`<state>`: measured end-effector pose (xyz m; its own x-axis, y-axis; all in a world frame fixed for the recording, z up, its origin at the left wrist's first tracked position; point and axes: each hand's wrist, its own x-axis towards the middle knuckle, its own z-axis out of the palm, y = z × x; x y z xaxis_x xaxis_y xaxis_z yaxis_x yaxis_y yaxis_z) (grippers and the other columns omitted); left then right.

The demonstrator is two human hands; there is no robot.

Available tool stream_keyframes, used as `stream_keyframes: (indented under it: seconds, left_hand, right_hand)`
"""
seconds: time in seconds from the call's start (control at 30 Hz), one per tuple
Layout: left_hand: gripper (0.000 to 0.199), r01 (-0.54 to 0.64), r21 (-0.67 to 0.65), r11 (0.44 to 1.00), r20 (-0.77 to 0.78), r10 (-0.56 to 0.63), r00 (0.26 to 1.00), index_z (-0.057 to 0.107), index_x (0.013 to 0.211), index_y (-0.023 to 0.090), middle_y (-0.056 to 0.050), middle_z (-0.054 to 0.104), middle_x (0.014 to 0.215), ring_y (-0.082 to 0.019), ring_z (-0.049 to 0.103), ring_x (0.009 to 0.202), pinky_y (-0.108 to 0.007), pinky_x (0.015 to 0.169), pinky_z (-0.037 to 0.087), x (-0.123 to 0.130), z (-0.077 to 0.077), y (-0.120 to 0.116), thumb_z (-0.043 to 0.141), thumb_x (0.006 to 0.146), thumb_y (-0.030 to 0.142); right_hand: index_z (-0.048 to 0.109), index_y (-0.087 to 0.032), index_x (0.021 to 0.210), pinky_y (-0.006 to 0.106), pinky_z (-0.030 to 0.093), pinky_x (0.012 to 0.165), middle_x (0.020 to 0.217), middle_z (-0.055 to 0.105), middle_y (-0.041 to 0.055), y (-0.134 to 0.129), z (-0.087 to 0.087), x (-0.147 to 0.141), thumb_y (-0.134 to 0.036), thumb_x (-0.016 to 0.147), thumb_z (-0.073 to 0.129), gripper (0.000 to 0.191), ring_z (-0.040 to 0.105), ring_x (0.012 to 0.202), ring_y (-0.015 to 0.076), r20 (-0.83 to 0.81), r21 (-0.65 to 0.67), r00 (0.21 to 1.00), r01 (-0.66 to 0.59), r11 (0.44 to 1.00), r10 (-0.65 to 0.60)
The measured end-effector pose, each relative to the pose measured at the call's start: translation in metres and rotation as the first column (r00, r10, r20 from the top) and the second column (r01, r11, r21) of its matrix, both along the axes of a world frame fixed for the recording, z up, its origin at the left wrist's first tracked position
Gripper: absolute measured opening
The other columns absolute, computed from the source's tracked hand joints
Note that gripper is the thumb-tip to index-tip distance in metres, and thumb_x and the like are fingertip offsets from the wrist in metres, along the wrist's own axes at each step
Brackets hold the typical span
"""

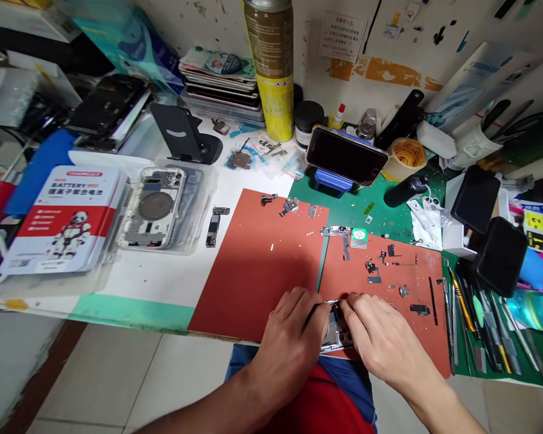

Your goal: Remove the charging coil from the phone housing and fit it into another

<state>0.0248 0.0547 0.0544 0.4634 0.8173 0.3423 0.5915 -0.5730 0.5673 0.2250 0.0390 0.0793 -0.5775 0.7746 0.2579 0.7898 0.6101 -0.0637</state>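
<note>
An opened phone housing (336,335) with bare inner parts lies at the front edge of the red-brown mat, between my hands. My left hand (294,331) closes on its left side, fingers bent over the far edge. From the right, my right hand (377,334) grips the same housing with curled fingers near its upper right corner. The fingertips are partly hidden, so a smaller part under them cannot be made out. Just beyond my right hand lie small phone parts, among them a dark module (419,310) and a thin black strip (433,301).
Tweezers and screwdrivers (489,325) line the right side. A phone (347,155) leans on a blue stand behind the mat (262,259). A yellow spray can (274,78) stands at the back. On the left are another phone housing (154,205), a logic board (214,228) and a battery box (67,220).
</note>
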Motion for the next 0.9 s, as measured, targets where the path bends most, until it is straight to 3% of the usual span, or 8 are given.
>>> stream_keyframes:
  seconds: [0.37, 0.57, 0.67, 0.9]
  left_hand:
    - [0.027, -0.008, -0.010, 1.000, -0.012, 0.008, 1.000, 0.065, 0.102, 0.015, -0.008, 0.069, 0.096, -0.023, 0.061, 0.084, -0.038, 0.077, 0.059, 0.001, 0.002, 0.000, 0.055, 0.090, -0.008]
    - [0.028, 0.026, -0.040, 0.999, -0.034, -0.028, 0.999, 0.064, 0.103, 0.014, -0.008, 0.069, 0.096, -0.025, 0.062, 0.085, -0.042, 0.078, 0.059, 0.002, 0.001, 0.001, 0.056, 0.088, -0.009]
    - [0.029, 0.020, 0.003, 1.000, -0.065, -0.020, 0.998, 0.065, 0.107, 0.012, -0.009, 0.070, 0.096, -0.026, 0.062, 0.084, -0.043, 0.076, 0.058, 0.004, 0.000, 0.001, 0.058, 0.088, -0.008]
    - [0.027, 0.017, 0.129, 0.992, -0.104, -0.004, 0.995, 0.066, 0.107, 0.011, -0.008, 0.071, 0.088, -0.025, 0.064, 0.076, -0.041, 0.068, 0.055, 0.011, 0.004, 0.005, 0.058, 0.089, -0.008]
  right_hand:
    - [0.069, 0.000, 0.114, 0.041, 0.059, 0.076, 0.101, 0.074, 0.0187, 0.004, -0.004, 0.008, -0.001, 0.101, 0.043, 0.030, 0.068, 0.093, 0.0291, 0.001, 0.032, 0.995, -0.099, 0.995, 0.099]
    - [0.068, -0.003, 0.117, 0.038, 0.060, 0.079, 0.102, 0.073, 0.0164, 0.002, -0.003, 0.011, -0.003, 0.103, 0.043, 0.029, 0.068, 0.093, 0.0257, -0.005, -0.012, 1.000, -0.026, 1.000, 0.026]
    - [0.067, -0.002, 0.121, 0.038, 0.061, 0.078, 0.104, 0.073, 0.0173, 0.002, -0.001, 0.012, -0.004, 0.103, 0.045, 0.029, 0.069, 0.091, 0.0245, 0.019, -0.025, 1.000, 0.016, 1.000, -0.016]
    - [0.070, -0.002, 0.119, 0.040, 0.064, 0.080, 0.104, 0.077, 0.0173, 0.007, 0.003, 0.013, -0.004, 0.103, 0.042, 0.032, 0.072, 0.092, 0.0259, 0.012, -0.006, 0.999, -0.043, 0.999, 0.043]
